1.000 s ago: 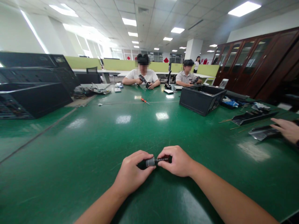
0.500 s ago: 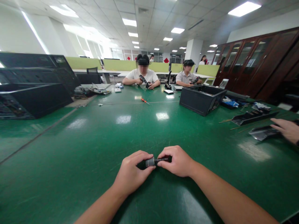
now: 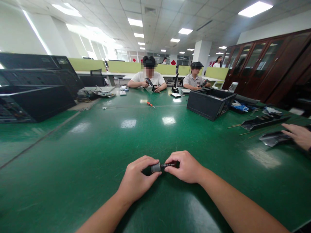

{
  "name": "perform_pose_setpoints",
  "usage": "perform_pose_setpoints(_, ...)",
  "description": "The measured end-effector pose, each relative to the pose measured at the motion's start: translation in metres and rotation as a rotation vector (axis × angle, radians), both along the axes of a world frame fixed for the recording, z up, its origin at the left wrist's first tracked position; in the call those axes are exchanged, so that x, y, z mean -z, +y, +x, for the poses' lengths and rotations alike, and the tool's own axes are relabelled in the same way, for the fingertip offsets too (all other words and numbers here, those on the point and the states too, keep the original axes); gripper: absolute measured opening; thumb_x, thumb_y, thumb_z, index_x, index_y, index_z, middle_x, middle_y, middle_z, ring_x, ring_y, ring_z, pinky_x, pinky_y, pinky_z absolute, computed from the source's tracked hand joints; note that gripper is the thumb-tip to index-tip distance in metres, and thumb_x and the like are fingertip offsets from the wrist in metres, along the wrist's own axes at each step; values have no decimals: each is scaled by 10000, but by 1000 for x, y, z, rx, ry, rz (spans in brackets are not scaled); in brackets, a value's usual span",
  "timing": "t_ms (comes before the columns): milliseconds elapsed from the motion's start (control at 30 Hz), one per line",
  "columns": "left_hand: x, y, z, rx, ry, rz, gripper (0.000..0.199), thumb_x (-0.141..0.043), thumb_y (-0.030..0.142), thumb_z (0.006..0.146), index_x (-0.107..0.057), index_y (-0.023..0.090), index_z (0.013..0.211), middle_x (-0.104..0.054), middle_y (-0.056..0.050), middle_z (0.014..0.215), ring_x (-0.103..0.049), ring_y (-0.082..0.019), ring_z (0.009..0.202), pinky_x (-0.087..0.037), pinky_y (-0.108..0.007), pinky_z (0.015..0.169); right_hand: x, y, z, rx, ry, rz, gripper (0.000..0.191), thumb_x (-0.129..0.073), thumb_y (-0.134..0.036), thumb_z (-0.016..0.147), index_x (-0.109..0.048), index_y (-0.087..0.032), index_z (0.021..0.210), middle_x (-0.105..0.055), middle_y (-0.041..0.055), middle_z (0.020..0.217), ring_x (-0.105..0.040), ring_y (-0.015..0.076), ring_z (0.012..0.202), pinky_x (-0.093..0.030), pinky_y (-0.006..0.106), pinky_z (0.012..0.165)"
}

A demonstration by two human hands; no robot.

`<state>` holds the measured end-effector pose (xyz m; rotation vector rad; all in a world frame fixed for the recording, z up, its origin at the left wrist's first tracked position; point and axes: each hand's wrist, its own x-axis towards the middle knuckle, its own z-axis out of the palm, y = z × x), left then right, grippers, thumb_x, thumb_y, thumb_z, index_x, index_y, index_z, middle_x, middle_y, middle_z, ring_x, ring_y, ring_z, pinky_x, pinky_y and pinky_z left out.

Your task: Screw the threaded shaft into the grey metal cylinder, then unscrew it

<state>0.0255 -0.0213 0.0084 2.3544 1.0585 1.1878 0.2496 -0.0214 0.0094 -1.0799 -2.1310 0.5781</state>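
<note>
Low in the view, over the green table (image 3: 116,142), my left hand (image 3: 139,178) grips a short dark grey cylinder (image 3: 155,167) between thumb and fingers. A thin dark ridged rod (image 3: 167,165) extends from the cylinder's right end. My right hand (image 3: 186,168) pinches this rod with thumb and index finger. The two hands face each other with a small gap between their fingertips. Part of the cylinder is hidden inside my left hand.
An orange screwdriver (image 3: 150,104) lies further back. Large black cases (image 3: 48,103) are at the left, and an open black case (image 3: 206,105) stands at the back right. Another person's hand (image 3: 298,134) is beside metal parts (image 3: 274,137) at the right edge. Two people sit across the table.
My right hand has shifted very slightly to the right, showing a little more of the rod beside the cylinder. My left hand has barely moved.
</note>
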Motion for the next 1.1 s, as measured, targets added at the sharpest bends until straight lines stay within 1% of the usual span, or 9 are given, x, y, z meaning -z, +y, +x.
perform_pose_setpoints(200,1,1,-1,-12,6,5,211,-756,181,770,-727,225,974,-727,-24,909,-691,-171,821,-558,-268,754,-2,1,1,1,9,-23,71,-711,-233,819,-752,-192,860,-702,18,767,-626,144,695,-450,258,678)
perform_pose_setpoints(433,-1,0,0,-12,-7,14,197,-755,189,774,-729,220,966,-729,-24,901,-692,-165,809,-555,-263,747,-2,0,3,6,9,-26,85,-706,-239,823,-751,-178,862,-692,18,752,-617,139,680,-437,251,655)
perform_pose_setpoints(767,-2,1,-1,-24,-5,7,212,-762,191,768,-731,227,975,-730,-20,909,-694,-171,813,-557,-270,751,-2,3,6,13,12,-27,64,-707,-228,822,-740,-190,862,-701,16,771,-623,142,688,-457,258,675)
perform_pose_setpoints(1100,-3,2,-2,-29,-11,21,213,-760,199,772,-730,222,981,-730,-29,911,-695,-179,816,-561,-280,758,-6,1,6,9,34,-24,51,-698,-214,826,-730,-191,858,-700,20,776,-630,150,705,-469,267,699)
